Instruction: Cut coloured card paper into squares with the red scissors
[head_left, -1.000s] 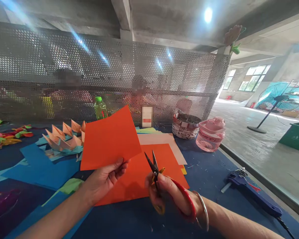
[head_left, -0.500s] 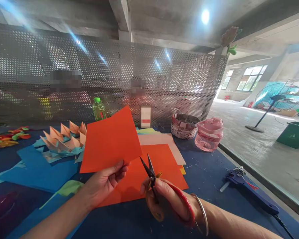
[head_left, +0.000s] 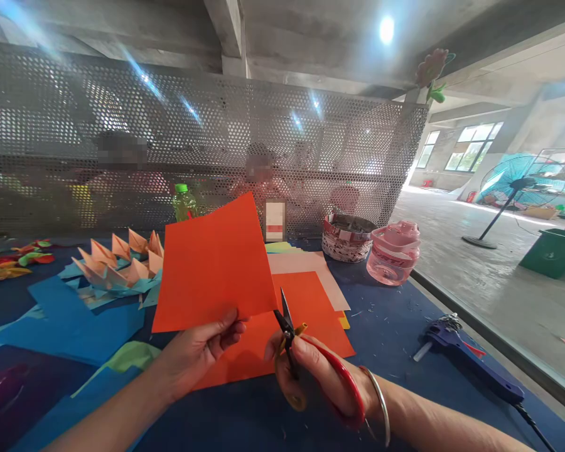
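My left hand [head_left: 211, 345] pinches the lower edge of an orange sheet of paper [head_left: 216, 263], which is held up and slightly bent. In my right hand [head_left: 311, 370] is a pair of scissors [head_left: 287, 329] with dark blades spread apart and red and yellow handles. The paper's lower right corner is at the blades and covers part of one of them. Beneath both hands lies another orange sheet [head_left: 306, 301] on the blue-covered table, with a pale pink sheet [head_left: 332, 282] partly under it.
To the left are a peach and blue folded-paper ring [head_left: 122, 270] and blue sheets [head_left: 66, 326]. Behind stand a green-capped bottle [head_left: 183, 202], a round container [head_left: 347, 242] and a pink jug [head_left: 393, 254]. A blue glue gun [head_left: 473, 361] lies right. A perforated screen [head_left: 282, 125] closes the back.
My left hand has brought the orange sheet a little to the right, so its corner now meets the scissors' blades. The right hand has hardly moved.
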Demonstrator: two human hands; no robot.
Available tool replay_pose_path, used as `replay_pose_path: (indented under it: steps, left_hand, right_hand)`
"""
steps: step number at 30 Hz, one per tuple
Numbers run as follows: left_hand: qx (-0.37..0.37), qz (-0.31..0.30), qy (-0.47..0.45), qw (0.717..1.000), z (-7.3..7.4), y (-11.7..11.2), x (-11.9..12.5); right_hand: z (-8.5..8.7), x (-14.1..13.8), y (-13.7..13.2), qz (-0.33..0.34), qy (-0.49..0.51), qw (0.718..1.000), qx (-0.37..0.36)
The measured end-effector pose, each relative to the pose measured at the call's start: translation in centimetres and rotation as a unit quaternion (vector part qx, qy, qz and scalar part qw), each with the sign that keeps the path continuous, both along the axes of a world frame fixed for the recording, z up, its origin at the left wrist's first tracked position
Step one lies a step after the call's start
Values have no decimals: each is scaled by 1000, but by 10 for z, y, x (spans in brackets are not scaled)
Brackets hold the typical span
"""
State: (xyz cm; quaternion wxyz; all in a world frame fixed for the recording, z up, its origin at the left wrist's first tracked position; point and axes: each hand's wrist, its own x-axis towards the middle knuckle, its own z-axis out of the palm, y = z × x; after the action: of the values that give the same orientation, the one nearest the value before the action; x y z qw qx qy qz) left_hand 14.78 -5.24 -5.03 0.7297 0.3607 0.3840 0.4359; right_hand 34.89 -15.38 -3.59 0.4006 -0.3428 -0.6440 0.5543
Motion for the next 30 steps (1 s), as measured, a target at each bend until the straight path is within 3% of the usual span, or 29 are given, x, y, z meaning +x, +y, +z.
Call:
replay_pose_path:
  steps: [15,30]
  left_hand:
    - [25,-32,12,999,-4,-7,2]
    - [48,-27,16,998,-7,-5,0]
  right_hand:
    - [-17,1,0,-17,34,999,-4]
    - [-16,-1,-2,-31,53,998,-5]
